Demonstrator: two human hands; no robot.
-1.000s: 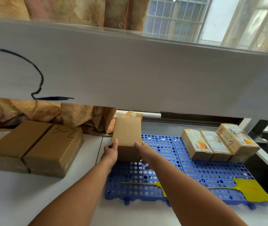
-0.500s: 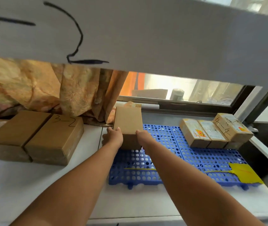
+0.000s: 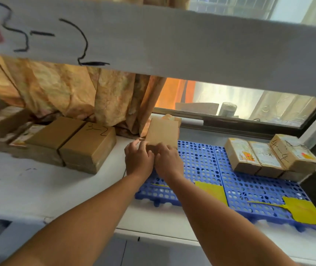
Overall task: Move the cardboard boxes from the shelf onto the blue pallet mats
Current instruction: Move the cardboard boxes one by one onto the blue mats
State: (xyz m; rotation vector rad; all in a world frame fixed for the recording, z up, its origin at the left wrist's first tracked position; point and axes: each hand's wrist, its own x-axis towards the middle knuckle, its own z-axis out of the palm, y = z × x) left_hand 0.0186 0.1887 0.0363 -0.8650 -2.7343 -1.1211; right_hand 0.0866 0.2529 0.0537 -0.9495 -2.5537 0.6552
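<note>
Through the head camera I saw both arms reaching forward under the upper shelf board (image 3: 172, 39), which carried "3-2" in black marker. The left hand (image 3: 138, 160) and the right hand (image 3: 169, 162) sat close together at the near, lower edge of a plain cardboard box (image 3: 162, 132), with the fingers of each curled against it in a grip. The box stood on end, leaning slightly away from me, at the far left corner of the left blue mat (image 3: 197, 162). The hands hid its bottom edge, so I could not tell whether it rested on the mat or hung just above it. The right blue mat (image 3: 259, 187) lay touching the first, and at its far right end was a taped box (image 3: 243, 157), a second taped box (image 3: 266, 158) and a third, marked "4-4" (image 3: 291, 152), pressed side by side. A yellow tag (image 3: 211, 190) lay on the near part of the left mat and a second yellow tag (image 3: 303, 210) at the near right corner of the other. To the left, on the white shelf (image 3: 38, 185), sat a brown box marked "3-2" (image 3: 88, 146) with another brown box (image 3: 55, 135) tight against its left side. Behind them hung a patterned curtain (image 3: 66, 93), and a window (image 3: 230, 106) ran behind the mats.
</note>
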